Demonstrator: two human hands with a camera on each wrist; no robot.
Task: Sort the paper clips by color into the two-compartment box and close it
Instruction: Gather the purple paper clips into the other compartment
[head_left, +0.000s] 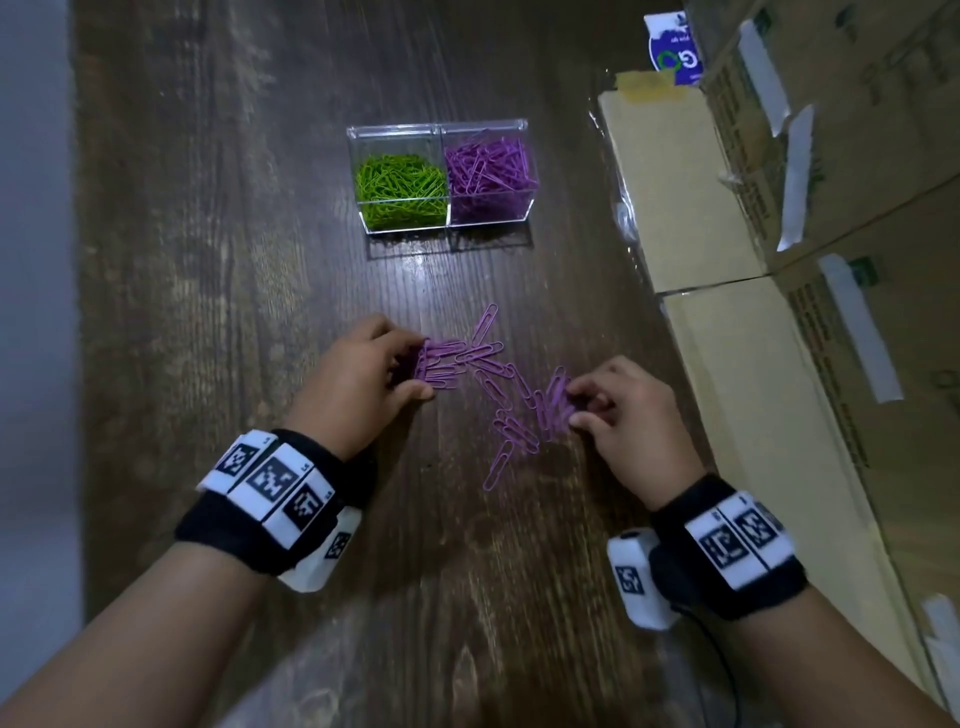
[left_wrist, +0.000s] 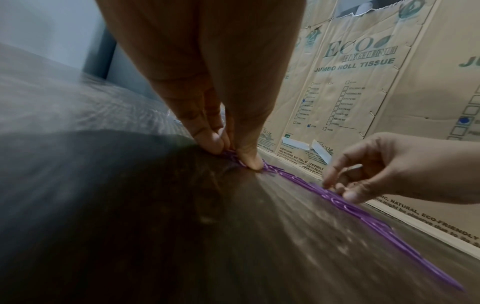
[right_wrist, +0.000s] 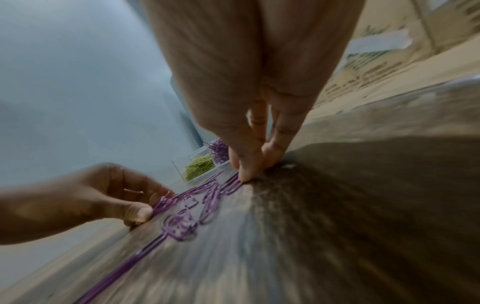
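Note:
A clear two-compartment box stands open on the dark wooden table, green clips in its left half and purple clips in its right half; the box shows small in the right wrist view. Several loose purple clips lie between my hands. My left hand pinches a bunch of purple clips at the pile's left end. My right hand pinches purple clips at its right end.
Taped cardboard cartons line the table's right side, close to my right hand. A blue and white packet sits at the far right. The table's left edge borders a grey floor.

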